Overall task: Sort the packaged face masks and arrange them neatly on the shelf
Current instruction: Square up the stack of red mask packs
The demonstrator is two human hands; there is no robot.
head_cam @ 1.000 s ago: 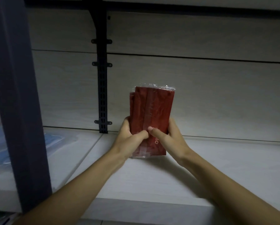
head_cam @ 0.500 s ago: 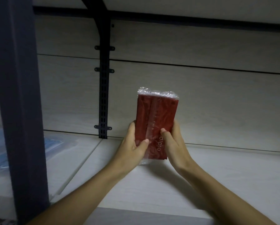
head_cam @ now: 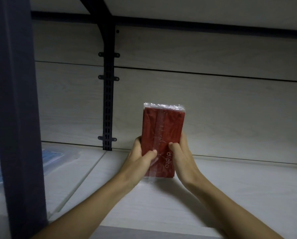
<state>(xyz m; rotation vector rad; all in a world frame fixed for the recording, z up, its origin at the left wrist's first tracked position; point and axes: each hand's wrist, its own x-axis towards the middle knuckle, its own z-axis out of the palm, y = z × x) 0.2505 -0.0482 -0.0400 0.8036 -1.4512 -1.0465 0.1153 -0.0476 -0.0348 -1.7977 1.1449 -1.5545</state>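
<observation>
Placing step: left hand (head_cam: 138,163) and right hand (head_cam: 183,159) both grip the red mask pack (head_cam: 163,135), upright at frame centre on the shelf (head_cam: 230,195). Next, release it steadily against the back panel.

— What sort of place is it?
— A shop or stockroom, seemingly: a pale wood-grain shelf (head_cam: 230,195), a slotted black upright (head_cam: 108,109) on the back panel, sealed blue mask packs (head_cam: 53,157).
</observation>
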